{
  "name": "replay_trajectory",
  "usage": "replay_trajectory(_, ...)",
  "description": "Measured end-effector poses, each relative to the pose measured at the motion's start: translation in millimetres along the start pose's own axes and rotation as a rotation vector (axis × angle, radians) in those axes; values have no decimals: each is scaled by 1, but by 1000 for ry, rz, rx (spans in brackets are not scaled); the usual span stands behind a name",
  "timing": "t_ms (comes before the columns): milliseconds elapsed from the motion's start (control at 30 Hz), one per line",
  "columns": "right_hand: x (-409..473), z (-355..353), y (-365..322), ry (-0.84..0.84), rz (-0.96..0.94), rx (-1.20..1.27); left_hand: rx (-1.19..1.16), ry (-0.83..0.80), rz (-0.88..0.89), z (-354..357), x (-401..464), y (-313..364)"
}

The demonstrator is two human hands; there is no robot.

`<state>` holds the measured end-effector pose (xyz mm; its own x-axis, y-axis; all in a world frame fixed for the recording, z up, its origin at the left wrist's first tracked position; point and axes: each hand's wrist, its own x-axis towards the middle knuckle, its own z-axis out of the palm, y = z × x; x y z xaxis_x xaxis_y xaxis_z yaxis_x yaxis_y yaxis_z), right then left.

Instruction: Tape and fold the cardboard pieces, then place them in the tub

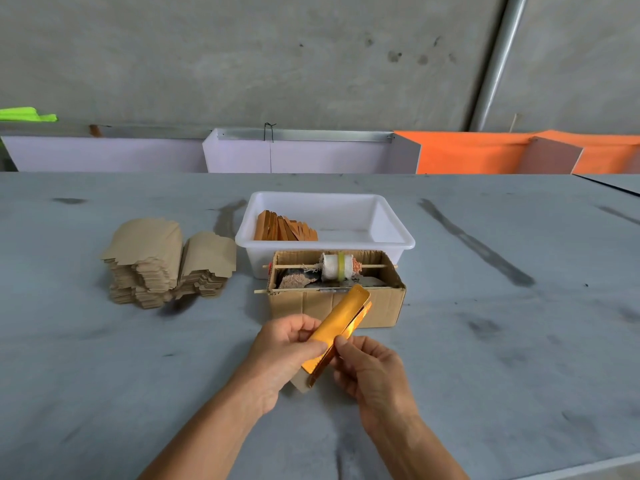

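- Head view: grey table (104, 375) before a concrete wall (242, 57).
- White tub (398, 233) holds folded orange pieces (285, 230).
- Cardboard box (381, 303) holds a roll (341, 266).
- Left hand (280, 351) and right hand (370, 368) both pinch a gold piece (341, 327) above the table, near the box.

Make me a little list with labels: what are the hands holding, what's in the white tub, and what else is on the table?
left hand: grips the gold cardboard piece
right hand: pinches the same piece, lower edge
white tub: folded gold pieces leaning at its left side
cardboard box: in front of tub, holds a roll on a stick
flat cardboard stacks: left of tub
table: grey
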<state>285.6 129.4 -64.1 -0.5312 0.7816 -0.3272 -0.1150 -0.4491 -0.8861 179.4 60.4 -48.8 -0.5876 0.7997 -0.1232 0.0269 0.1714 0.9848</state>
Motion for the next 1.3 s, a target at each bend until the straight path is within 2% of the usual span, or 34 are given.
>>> replay_trajectory(200, 0, -1, -1, 44, -17, -11, 36, 0, -26, 1, -1, -1)
replay_trajectory(367, 3, -14, -15, 54, -35, -17, 102, -112, -43, -9, 2, 1)
replay_trajectory(433, 5, -17, -19, 45, -32, -13, 88, -95, -37, -12, 3, 2)
replay_trajectory(500, 5, -16, -18, 65, -14, 48, -31, 29, -45, -11, 5, 2)
replay_trajectory(567, 6, -14, -16, 113, -4, 133, -297, 137, -101, -5, 5, -1)
replay_trajectory(633, 6, -12, -15, 154, -6, 188, -514, 150, -139, 4, 2, -6)
replay_trajectory(900, 2, 2, -11, 178, 63, 236, -737, 252, -200, 24, 5, -15)
replay_trajectory(1167, 1, 0, -19, 97, 53, 124, -657, 261, -75, 19, 13, -12)
replay_trajectory(1300, 2, -3, -27, 152, -20, -146, -624, 326, 21, 13, 17, -14)
